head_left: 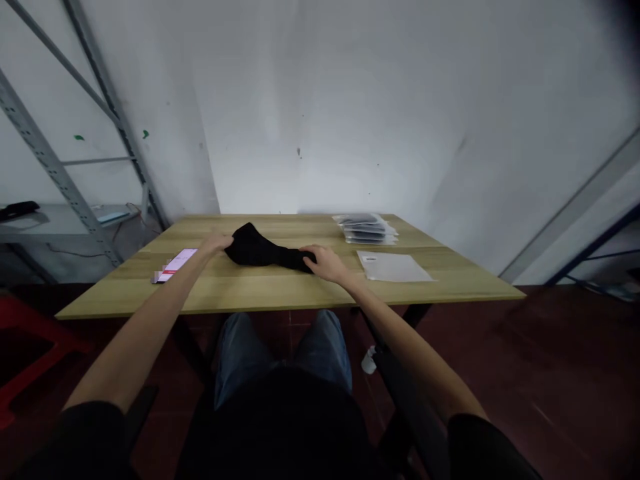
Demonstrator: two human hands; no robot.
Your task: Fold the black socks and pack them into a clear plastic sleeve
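Observation:
A soft black fabric garment (255,248) lies stretched sideways over the table, wide at its left end and narrower toward the right. I cannot tell its exact kind. My left hand (218,241) is closed on the wide left end, with its fingers slightly blurred. At the narrow end, my right hand (325,263) grips the fabric between thumb and fingers. Just right of that hand lies a flat, whitish plastic bag (395,267) with a small printed label.
A phone (179,262) with a lit screen lies on the wooden table (280,293) near my left forearm. Several packed plastic bags (369,230) are stacked at the back right. Metal shelving (65,180) stands left, a red stool (35,333) below it. A white wall rises behind.

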